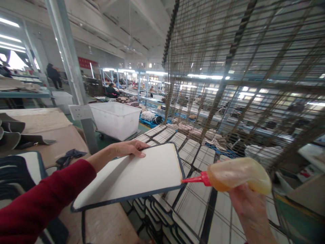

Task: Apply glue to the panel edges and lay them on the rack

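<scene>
Gripping a glue bottle (pixel 238 176) that looks soft and squeezy, the right hand (pixel 250 206) puts its red tip on a thin, likely bendy mat (pixel 132 176) over the table (pixel 106 223) edge, pinched at its far side by the left hand (pixel 129 148).

A tan workbench (pixel 63 135) carries dark curved pieces (pixel 11 135) at its far left, a dark cloth scrap (pixel 69 156) and, nearer, a stack of dark-edged panels (pixel 25 169). A white board (pixel 132 176) overhangs its right edge, above a wire rack (pixel 210 213) bearing rows of white panels (pixel 177 139).
</scene>
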`<state>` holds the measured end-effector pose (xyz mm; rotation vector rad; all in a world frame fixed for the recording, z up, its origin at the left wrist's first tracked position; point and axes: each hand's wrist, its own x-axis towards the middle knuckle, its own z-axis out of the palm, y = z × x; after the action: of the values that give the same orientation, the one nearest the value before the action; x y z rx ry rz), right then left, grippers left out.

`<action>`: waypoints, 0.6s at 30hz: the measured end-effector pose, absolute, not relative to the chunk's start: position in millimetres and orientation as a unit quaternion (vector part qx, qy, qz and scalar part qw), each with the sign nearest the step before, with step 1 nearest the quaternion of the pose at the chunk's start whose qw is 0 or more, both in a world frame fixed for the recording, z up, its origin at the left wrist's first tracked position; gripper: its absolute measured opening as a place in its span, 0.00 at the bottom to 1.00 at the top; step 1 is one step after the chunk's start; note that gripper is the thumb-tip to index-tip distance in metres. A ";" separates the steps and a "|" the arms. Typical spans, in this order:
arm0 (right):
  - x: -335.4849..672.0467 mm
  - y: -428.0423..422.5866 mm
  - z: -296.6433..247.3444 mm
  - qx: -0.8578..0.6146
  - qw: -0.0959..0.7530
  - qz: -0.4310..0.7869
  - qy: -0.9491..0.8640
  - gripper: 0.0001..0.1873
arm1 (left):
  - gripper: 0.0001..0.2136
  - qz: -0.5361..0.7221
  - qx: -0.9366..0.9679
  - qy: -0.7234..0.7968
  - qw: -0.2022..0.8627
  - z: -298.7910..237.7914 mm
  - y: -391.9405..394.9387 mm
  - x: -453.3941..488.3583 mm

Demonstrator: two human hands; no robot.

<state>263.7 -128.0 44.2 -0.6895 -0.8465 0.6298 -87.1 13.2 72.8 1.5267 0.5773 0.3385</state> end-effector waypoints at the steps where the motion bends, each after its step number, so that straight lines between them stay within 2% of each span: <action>1: 263.6 -128.7 43.3 -0.315 0.813 0.289 -0.395 0.27 | 0.23 0.160 0.672 0.260 0.675 70.6 13.6 -86.7; 8: 254.9 -131.4 44.6 -0.293 0.853 0.202 -0.382 0.20 | 0.20 0.209 0.646 0.252 0.689 50.9 16.8 -80.4; 18: 247.0 -123.7 40.1 -0.263 0.881 0.149 -0.365 0.19 | 0.22 0.271 0.591 0.269 0.711 23.9 14.2 -71.4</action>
<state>247.0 -123.7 40.1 -0.5479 -0.7604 0.3110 -71.4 14.2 23.9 1.3102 0.5971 0.6020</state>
